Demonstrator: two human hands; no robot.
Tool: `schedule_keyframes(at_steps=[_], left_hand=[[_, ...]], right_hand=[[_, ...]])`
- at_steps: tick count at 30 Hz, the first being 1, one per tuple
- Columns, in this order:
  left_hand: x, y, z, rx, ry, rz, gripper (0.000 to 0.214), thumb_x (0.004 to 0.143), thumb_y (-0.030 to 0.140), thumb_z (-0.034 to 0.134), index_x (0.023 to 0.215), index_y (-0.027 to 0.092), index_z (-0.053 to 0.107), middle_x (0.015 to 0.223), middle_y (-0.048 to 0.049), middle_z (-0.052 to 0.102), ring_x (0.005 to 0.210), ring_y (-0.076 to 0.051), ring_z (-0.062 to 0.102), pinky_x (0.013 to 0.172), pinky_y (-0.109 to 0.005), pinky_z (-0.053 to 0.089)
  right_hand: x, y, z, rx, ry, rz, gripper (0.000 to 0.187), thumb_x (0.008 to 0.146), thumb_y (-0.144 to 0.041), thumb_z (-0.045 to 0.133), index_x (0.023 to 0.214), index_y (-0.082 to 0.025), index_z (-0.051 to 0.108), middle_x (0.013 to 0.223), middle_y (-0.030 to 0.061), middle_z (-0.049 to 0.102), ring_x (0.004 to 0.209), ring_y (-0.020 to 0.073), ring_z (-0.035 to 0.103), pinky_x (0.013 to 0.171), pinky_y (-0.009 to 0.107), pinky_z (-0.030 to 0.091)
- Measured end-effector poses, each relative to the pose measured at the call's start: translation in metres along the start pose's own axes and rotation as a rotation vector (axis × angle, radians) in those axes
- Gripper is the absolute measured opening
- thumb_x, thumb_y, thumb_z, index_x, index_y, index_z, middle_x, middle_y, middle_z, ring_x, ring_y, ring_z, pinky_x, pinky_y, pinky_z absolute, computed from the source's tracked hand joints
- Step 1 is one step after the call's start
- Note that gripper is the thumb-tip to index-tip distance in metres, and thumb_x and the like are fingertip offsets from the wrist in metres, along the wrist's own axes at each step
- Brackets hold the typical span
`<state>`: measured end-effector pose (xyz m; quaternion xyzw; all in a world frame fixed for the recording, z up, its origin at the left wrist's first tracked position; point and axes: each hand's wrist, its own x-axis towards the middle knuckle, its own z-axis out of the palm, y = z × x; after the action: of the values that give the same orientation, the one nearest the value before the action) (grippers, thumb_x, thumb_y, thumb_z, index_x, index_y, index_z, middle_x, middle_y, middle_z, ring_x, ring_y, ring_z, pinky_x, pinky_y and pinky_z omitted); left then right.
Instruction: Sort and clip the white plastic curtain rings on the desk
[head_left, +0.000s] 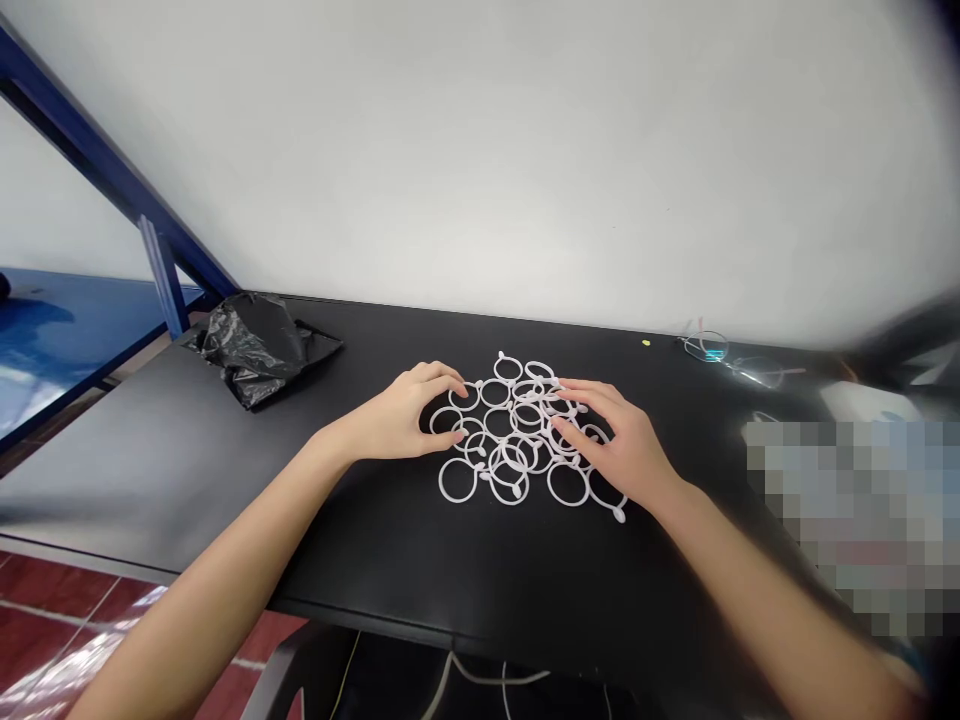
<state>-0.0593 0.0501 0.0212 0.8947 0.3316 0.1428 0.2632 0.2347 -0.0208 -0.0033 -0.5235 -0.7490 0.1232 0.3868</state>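
Note:
Several white plastic rings, each with a small rounded tab, lie spread and partly overlapping on the black table. My left hand is at the left edge of the rings, thumb and fingers apart, with the fingertips touching or just over the outer ones. Over the right part of the pile is my right hand, its fingers apart and resting on or close above the rings. Some rings beneath the right hand are hidden. Neither hand has a ring lifted.
A crumpled black plastic bag lies at the back left. Eyeglasses rest at the back right, near a small yellow bit. A blurred-out item is at the right. Blue metal framing stands left; a white wall is behind.

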Motion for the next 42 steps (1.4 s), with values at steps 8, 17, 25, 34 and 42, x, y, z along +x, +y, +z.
schedule_keyframes(at_steps=[8,17,25,34,42], left_hand=[[0.004,-0.001,0.009,0.074,0.007,-0.002,0.031,0.078,0.018,0.057,0.109,0.018,0.060,0.106,-0.0064,0.061,0.100,-0.022,0.057,0.087,-0.034,0.049],[0.005,0.002,-0.001,-0.095,0.091,-0.080,0.030,0.083,0.041,0.066,0.104,0.019,0.063,0.101,-0.0043,0.067,0.087,-0.018,0.062,0.075,-0.029,0.051],[0.021,-0.009,0.024,0.055,0.268,0.016,0.034,0.091,0.044,0.057,0.111,0.018,0.066,0.112,-0.0091,0.068,0.102,-0.024,0.059,0.089,-0.038,0.050],[0.009,-0.003,0.012,0.071,0.171,0.042,0.025,0.087,0.034,0.060,0.107,0.020,0.063,0.113,-0.0078,0.059,0.100,-0.022,0.059,0.089,-0.036,0.049],[0.009,-0.001,0.019,0.098,0.134,-0.062,0.010,0.092,0.028,0.053,0.098,0.020,0.055,0.098,-0.0016,0.061,0.068,-0.013,0.054,0.062,-0.027,0.043]], right_hand=[[0.000,-0.001,0.001,-0.005,0.014,-0.015,0.018,0.088,-0.028,0.065,0.105,-0.024,0.067,0.117,0.0083,0.069,0.109,0.0261,0.064,0.096,0.046,0.053],[0.000,0.000,0.001,-0.007,0.037,-0.023,0.014,0.088,-0.026,0.064,0.101,-0.024,0.068,0.114,0.0079,0.070,0.109,0.0260,0.065,0.095,0.045,0.053],[-0.001,0.000,0.003,-0.006,0.023,-0.014,0.015,0.089,-0.027,0.062,0.102,-0.024,0.068,0.114,0.0083,0.070,0.109,0.0268,0.065,0.095,0.047,0.053],[0.000,-0.001,0.001,-0.003,0.030,-0.007,0.014,0.090,-0.030,0.061,0.100,-0.024,0.068,0.114,0.0085,0.070,0.108,0.0272,0.066,0.094,0.047,0.054],[0.001,0.000,0.001,-0.004,0.033,-0.003,0.013,0.090,-0.029,0.061,0.100,-0.024,0.069,0.114,0.0084,0.070,0.107,0.0268,0.066,0.093,0.047,0.054]])
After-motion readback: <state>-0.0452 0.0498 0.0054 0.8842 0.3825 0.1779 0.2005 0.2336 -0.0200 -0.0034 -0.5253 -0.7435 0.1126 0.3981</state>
